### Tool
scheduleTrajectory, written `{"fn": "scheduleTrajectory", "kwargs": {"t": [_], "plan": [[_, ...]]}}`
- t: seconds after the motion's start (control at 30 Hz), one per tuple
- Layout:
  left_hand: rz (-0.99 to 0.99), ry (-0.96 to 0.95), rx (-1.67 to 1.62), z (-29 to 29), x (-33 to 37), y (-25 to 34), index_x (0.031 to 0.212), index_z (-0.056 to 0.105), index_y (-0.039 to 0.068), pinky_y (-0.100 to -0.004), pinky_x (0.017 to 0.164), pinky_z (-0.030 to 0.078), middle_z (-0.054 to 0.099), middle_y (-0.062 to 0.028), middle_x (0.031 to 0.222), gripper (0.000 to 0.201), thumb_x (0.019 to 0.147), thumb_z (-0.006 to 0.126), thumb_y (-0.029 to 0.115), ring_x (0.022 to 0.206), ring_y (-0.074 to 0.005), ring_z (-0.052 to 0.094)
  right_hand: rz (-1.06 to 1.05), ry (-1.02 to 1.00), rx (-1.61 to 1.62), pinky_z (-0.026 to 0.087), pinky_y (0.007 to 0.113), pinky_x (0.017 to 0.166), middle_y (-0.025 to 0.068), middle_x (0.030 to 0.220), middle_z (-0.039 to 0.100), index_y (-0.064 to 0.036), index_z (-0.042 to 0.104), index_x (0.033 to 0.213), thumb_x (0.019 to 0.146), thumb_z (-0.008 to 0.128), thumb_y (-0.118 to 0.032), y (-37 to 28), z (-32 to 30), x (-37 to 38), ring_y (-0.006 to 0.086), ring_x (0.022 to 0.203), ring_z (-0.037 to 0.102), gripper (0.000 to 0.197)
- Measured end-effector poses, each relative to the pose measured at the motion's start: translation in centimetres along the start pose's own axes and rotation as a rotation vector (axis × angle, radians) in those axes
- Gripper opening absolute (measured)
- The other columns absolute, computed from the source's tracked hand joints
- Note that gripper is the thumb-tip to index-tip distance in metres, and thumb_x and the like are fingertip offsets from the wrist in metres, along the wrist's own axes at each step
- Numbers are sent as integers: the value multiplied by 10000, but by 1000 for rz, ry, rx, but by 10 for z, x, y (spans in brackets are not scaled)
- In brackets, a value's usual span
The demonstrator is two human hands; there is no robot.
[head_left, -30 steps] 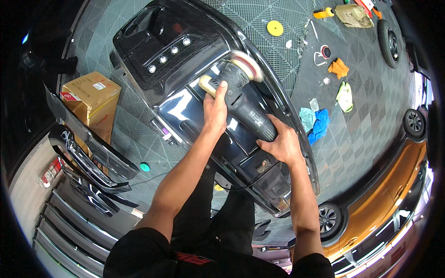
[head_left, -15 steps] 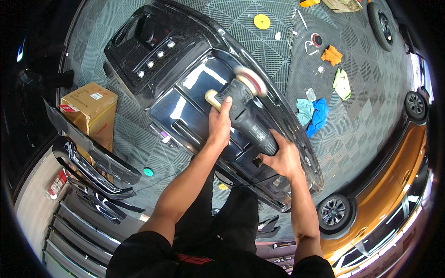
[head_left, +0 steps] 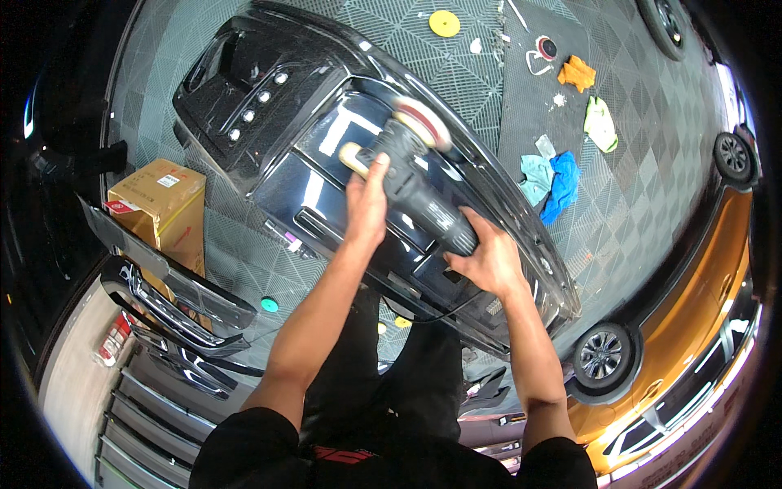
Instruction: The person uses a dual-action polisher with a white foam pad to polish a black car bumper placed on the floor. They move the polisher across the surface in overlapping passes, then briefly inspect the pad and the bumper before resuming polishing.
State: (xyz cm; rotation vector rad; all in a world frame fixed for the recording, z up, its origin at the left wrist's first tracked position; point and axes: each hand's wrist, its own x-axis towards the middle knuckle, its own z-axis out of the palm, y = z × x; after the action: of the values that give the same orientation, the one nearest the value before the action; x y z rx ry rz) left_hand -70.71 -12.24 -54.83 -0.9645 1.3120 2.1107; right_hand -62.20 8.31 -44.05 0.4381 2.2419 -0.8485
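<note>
A black power polisher [head_left: 432,208] is held in both my hands above a large glossy black car panel [head_left: 326,175]. My left hand [head_left: 366,204] is wrapped round its front end, by the pale side knob [head_left: 352,156], with the thumb laid along the top. My right hand [head_left: 490,259] grips the rear of the body. The round pad [head_left: 423,124], reddish and white, is blurred and tilted toward the panel's raised far edge. Whether the pad touches the panel I cannot tell. A black cord [head_left: 444,316] trails from the rear end.
A cardboard box [head_left: 167,216] and black trim pieces [head_left: 175,277] stand at left. On the floor mat lie blue cloth [head_left: 562,187], orange cloth [head_left: 577,73], a light green glove [head_left: 600,125] and a yellow disc [head_left: 445,24]. An orange car [head_left: 692,318] is at right.
The whole view has shifted and turned slightly. The polisher stays near the panel's far edge, with both hands keeping their grip; its pad is blurred in both frames.
</note>
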Motion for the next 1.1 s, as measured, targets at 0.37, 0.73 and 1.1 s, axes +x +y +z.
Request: {"fn": "scheduleTrajectory", "kwargs": {"t": [0.37,0.73,1.1], "plan": [[-39,-22,76,0,-13,-16,1398,599,27,-384,978,607,719,-102,1256,539,1049,728,416,1117,-202,724,23,2,-6,570,481,1024,218,1318,724,-115,554,1548,739,869,-353,17,-1,-18,392,1144,733,901],[-218,-113,10,10,-60,-69,1392,574,-18,-342,1037,506,666,-89,1292,615,1010,797,409,1152,-155,634,190,3,-32,593,488,975,218,1246,745,-105,610,1495,692,908,-326,47,-5,-74,411,1096,744,884],[-112,-87,53,0,-31,-34,1434,561,-26,-358,1086,481,657,-102,1329,637,1033,761,425,1218,-179,617,85,24,-25,592,478,980,200,1264,744,-115,602,1509,708,901,-323,26,0,-38,397,1093,747,880]]}}
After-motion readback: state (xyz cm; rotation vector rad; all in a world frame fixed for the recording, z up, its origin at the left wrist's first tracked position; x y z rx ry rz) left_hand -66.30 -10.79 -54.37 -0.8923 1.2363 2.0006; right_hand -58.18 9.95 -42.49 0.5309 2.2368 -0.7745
